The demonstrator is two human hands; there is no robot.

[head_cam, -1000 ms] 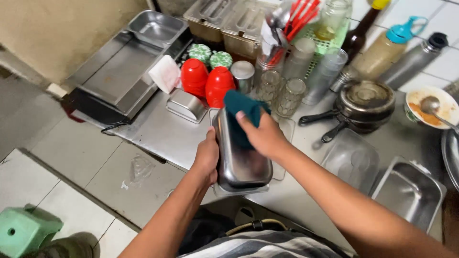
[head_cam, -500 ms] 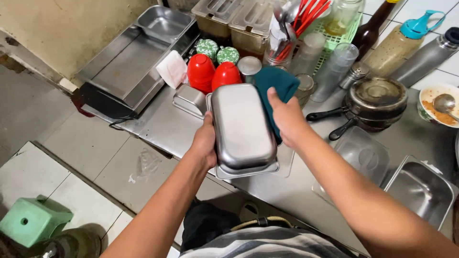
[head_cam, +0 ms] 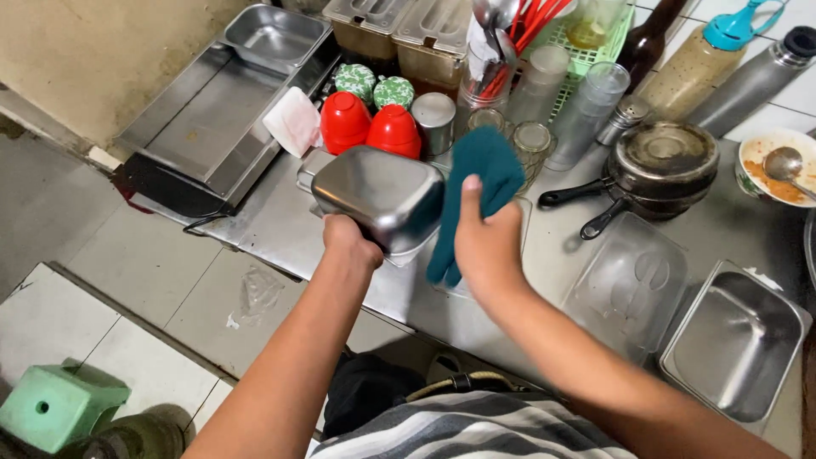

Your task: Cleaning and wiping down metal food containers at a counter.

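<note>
Gripping the near end of the steel pan (head_cam: 380, 197), the left hand (head_cam: 350, 240) holds it tilted, underside up, above the desk (head_cam: 280, 225). The right hand (head_cam: 486, 246) presses a teal cloth (head_cam: 476, 183) against the pan's right side, fingers closed on the cloth. Two red cups (head_cam: 370, 127) stand just behind.

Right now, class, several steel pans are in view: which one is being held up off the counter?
The upturned steel pan at centre: the left hand grips its near edge and the right hand presses a teal cloth beside it. The other pans rest on the counter.
</note>
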